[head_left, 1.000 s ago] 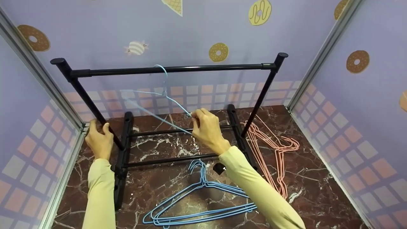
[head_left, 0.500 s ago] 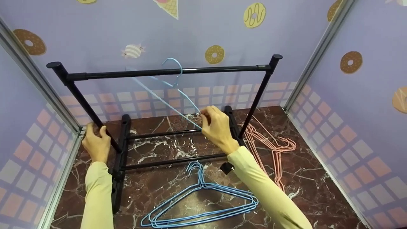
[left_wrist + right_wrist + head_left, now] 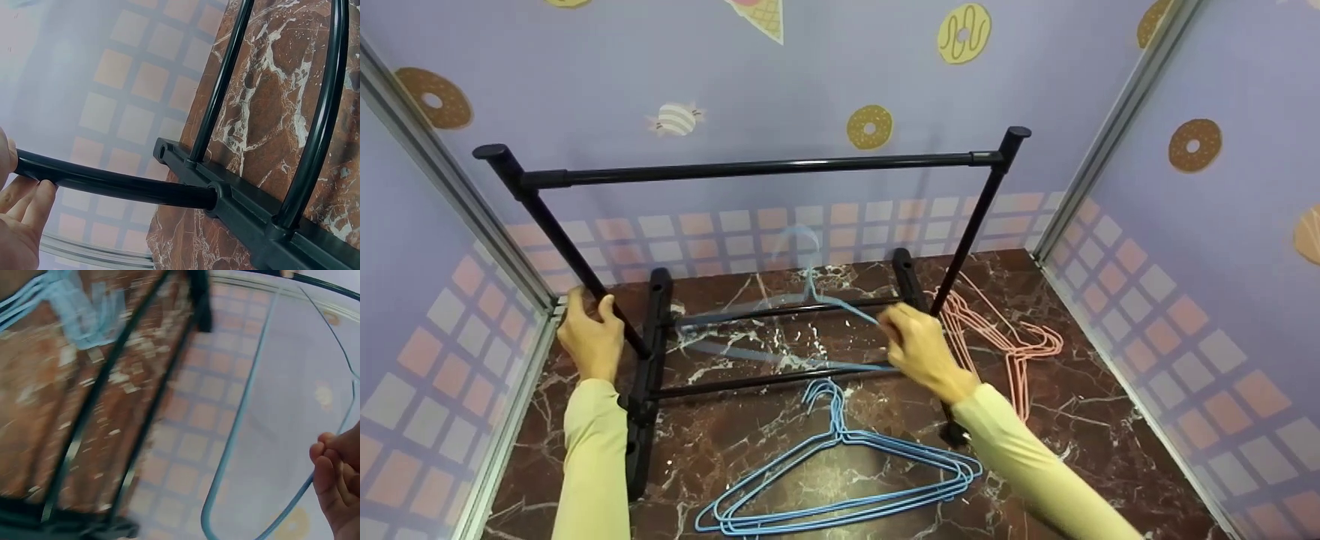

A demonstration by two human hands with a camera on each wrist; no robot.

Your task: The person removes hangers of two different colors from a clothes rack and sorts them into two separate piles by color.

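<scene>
Right hand (image 3: 921, 351) pinches a light, springy blue wire hanger (image 3: 780, 330) by its shoulder; left hand (image 3: 591, 339) grips the rack post (image 3: 561, 240).

Two bare hands, long pale yellow sleeves (image 3: 592, 465) to the wrists

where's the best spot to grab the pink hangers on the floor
Probably the bunched hooks of the pink hangers, coming from above on the right. They lie flat on the marble floor, and their left side runs close beside the rack's upright, leaving less room there.
</scene>
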